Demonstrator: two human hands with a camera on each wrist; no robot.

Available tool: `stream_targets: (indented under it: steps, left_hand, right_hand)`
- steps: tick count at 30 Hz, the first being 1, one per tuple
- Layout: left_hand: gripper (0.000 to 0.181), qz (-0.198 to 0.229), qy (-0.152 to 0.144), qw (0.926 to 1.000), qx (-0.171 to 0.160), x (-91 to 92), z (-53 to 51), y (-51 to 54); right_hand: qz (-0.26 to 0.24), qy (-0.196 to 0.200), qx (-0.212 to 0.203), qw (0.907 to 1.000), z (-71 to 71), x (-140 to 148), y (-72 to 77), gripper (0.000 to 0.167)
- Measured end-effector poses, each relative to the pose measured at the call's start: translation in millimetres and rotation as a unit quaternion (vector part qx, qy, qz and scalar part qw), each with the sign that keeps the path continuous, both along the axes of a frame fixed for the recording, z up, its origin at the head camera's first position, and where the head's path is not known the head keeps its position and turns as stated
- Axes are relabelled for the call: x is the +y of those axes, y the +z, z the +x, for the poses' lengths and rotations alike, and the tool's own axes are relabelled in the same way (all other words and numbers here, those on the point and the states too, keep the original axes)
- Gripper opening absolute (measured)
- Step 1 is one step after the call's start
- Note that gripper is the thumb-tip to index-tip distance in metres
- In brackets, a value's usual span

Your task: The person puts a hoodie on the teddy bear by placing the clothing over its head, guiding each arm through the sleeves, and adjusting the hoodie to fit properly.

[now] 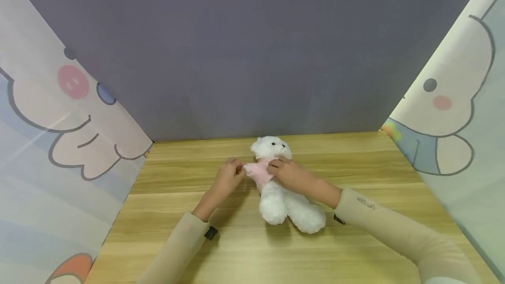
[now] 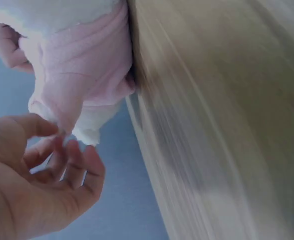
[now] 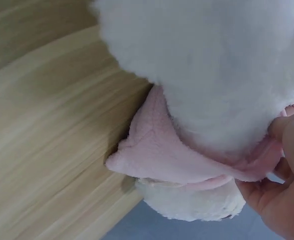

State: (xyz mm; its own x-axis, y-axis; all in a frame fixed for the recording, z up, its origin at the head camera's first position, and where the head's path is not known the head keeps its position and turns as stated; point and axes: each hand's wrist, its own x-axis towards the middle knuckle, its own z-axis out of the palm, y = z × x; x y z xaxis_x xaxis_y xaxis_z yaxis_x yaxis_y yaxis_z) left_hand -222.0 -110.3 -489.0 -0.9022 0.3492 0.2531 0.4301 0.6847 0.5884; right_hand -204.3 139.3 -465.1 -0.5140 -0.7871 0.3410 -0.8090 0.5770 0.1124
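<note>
A white plush bear (image 1: pixel 273 204) lies on its back on the table, head toward the back wall and legs toward me. It wears a pink shirt (image 1: pixel 260 174). On the bear's left-hand side in the head view, my left hand (image 1: pixel 228 176) pinches the end of a sleeve (image 2: pixel 66 107) between thumb and fingertips. My right hand (image 1: pixel 293 176) is at the other side of the chest; the right wrist view shows its thumb and fingers gripping the pink cloth (image 3: pixel 267 160). The bear's arm on that side is hidden.
The wood-grain table (image 1: pixel 177 165) ends at a plain grey back wall (image 1: pixel 252 56). Cartoon-printed panels stand at left (image 1: pixel 35 100) and right (image 1: pixel 453 100). A small black piece (image 1: pixel 211 233) sits at the left cuff.
</note>
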Motion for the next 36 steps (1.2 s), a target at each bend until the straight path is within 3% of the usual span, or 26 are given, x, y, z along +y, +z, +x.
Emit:
stream_targets:
  steps: [3, 6, 9, 12, 15, 18, 20, 25, 29, 33, 36]
  left_hand:
    - [0.022, -0.006, -0.007, 0.9998, -0.016, 0.6, 5.1, 2.4]
    - [0.029, -0.025, -0.019, 0.9994, -0.010, 2.9, 7.4, 2.6]
    - [0.022, -0.026, -0.035, 0.9989, 0.017, 3.7, 5.6, 2.6]
    - [0.011, 0.000, -0.030, 0.9991, 0.031, -0.2, 1.4, 0.3]
    - [0.008, 0.031, -0.013, 0.9994, 0.007, -5.6, -1.4, -0.5]
    - [0.010, 0.031, -0.016, 0.9991, -0.022, -7.7, -2.3, 0.7]
    - [0.012, 0.023, -0.026, 0.9987, -0.037, -6.4, -0.4, 3.5]
    - [0.022, -0.010, -0.034, 0.9988, -0.034, 3.4, 5.6, 8.6]
    - [0.021, -0.023, -0.036, 0.9991, -0.002, 10.2, 6.8, 9.0]
    - [0.013, -0.014, -0.019, 0.9997, 0.006, 10.2, 5.6, 8.6]
    - [0.020, -0.014, 0.000, 0.9999, -0.002, 7.0, 3.3, 7.0]
  right_hand:
    - [-0.009, -0.018, -0.004, 0.9998, 2.9, -3.3, -0.5, 0.028]
    - [0.010, -0.037, 0.005, 0.9993, 3.8, -7.0, -0.1, 0.038]
    - [0.035, -0.043, 0.006, 0.9984, 2.0, -6.7, 1.4, 0.031]
    - [0.038, -0.035, -0.012, 0.9986, 1.4, -0.1, 0.8, 0.021]
    - [0.027, -0.016, -0.030, 0.9991, 0.8, 7.7, 0.0, 0.022]
    - [0.011, 0.000, -0.034, 0.9994, 0.9, 10.6, 1.2, 0.024]
    - [0.008, -0.001, -0.028, 0.9996, 1.9, 10.0, 2.7, 0.028]
    - [0.032, -0.021, 0.012, 0.9992, 6.6, 2.4, 7.0, 0.040]
    - [0.032, -0.006, 0.035, 0.9989, 6.2, -6.5, 8.9, 0.024]
    - [-0.016, 0.018, -0.016, 0.9996, 8.1, -7.3, 12.8, 0.008]
    - [-0.038, 0.041, -0.060, 0.9966, 12.7, -3.3, 15.8, 0.006]
